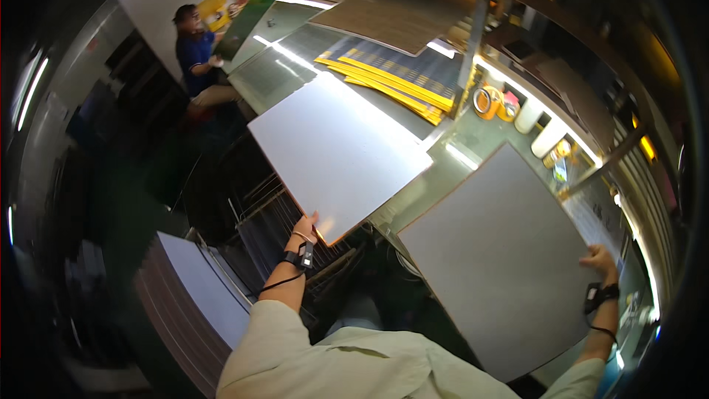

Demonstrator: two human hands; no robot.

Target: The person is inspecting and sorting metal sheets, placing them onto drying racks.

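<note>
My left hand (305,227) is closed on the near left edge of a white panel (340,151). That panel has a thin orange-brown edge and lies tilted over the workbench's near side. A larger grey panel (495,266) is on my right, slanting across the bench edge close to my body. Its right edge is gripped by my right hand (600,260), fingers curled on the rim; the thumb side is partly hidden. Each wrist wears a black strap with a small device.
A stack of white-topped panels (199,281) stands at lower left beside a dark rack (258,229). Yellow-edged sheets (391,77) and a brown board (399,15) lie farther back. Tape rolls (487,102) and white cylinders (548,138) line the right side. A person (193,59) holds a green-tinted sheet (249,26).
</note>
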